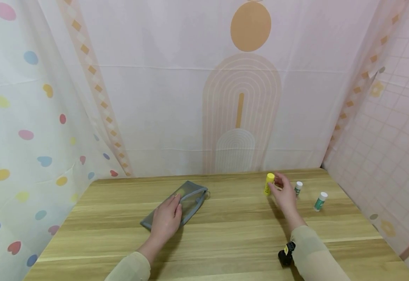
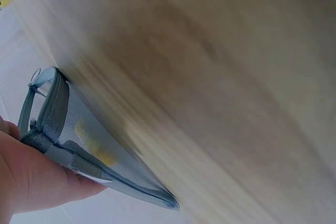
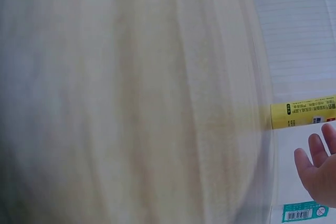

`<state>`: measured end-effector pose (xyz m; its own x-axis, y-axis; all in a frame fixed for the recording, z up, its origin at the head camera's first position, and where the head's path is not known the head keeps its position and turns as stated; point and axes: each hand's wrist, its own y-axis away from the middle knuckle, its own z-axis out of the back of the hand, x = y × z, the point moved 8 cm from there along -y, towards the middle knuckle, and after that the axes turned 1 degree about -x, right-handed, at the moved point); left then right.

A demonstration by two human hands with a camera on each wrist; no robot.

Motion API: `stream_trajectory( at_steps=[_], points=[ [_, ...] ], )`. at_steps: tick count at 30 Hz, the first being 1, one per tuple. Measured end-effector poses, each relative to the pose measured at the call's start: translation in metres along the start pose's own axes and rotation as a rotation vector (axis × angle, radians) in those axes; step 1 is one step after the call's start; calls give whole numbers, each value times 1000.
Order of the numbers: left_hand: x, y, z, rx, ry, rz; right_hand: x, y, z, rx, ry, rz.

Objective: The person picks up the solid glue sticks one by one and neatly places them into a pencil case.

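My left hand [image 1: 166, 218] grips a grey zip pouch [image 1: 194, 208] above the left half of the table. Through the pouch's mesh side shows something yellow [image 2: 100, 150], its kind unclear. A yellow glue stick [image 1: 268, 184] stands upright near the table's back edge. Right beside it is my right hand [image 1: 284, 196], fingers spread apart and not wrapped around the stick. Two white-capped glue sticks with green labels stand to the right: one [image 1: 298, 188] just behind the right hand, partly covered by it, and another [image 1: 320, 201] farther right.
The wooden table [image 1: 232, 234] ends at a hanging patterned curtain [image 1: 169, 117] at the back. More cloth hangs on the left and right sides. A black wrist device [image 1: 286, 255] sits at the right sleeve.
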<state>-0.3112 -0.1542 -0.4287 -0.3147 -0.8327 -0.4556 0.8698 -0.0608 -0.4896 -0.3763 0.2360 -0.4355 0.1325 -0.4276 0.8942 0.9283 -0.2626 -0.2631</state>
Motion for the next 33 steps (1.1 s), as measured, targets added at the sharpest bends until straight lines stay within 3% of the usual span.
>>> stream_trajectory(
  at_steps=[33],
  points=[
    [-4, 0, 3, -13, 4, -26, -8, -3, -3, -58, 29, 8]
  ],
)
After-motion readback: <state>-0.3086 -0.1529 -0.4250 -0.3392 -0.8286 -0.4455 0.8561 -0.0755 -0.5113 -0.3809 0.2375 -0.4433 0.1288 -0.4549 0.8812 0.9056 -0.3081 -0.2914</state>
